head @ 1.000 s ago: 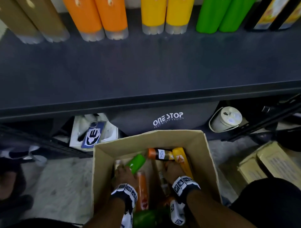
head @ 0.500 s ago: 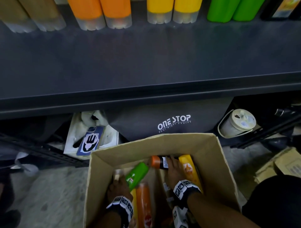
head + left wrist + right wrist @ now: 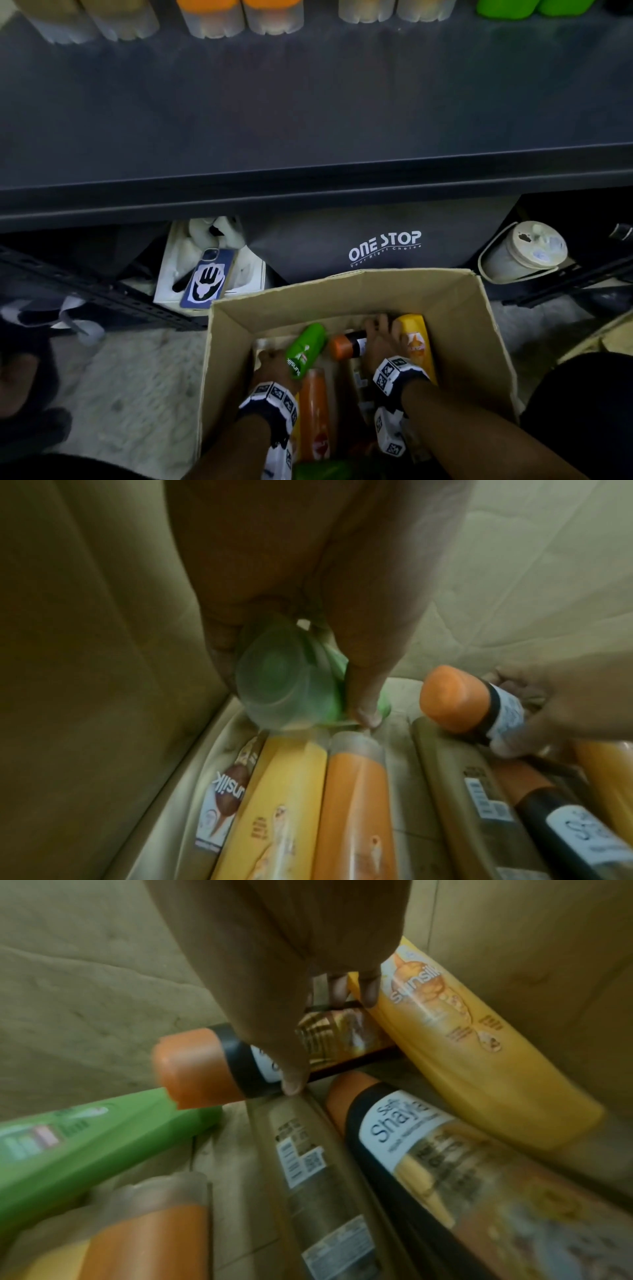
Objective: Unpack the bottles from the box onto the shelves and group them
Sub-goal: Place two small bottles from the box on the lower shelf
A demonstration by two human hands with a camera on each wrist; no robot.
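Both hands are down inside an open cardboard box on the floor. My left hand grips a green bottle near its clear cap, the bottle tilted up. My right hand holds a black bottle with an orange cap, thumb across its label. A yellow bottle leans at the box's right wall. Orange, yellow, tan and another black bottle lie flat on the bottom.
A dark shelf runs above the box, with tan, orange, yellow and green bottles standing in pairs at its back. Under it lie a phone on a white box, a lidded cup and metal rails.
The green bottle has been tipped up higher in my left hand. My right hand has slid forward onto the black orange-capped bottle. The head view dropped, so the shelf bottles sit nearer the top edge.
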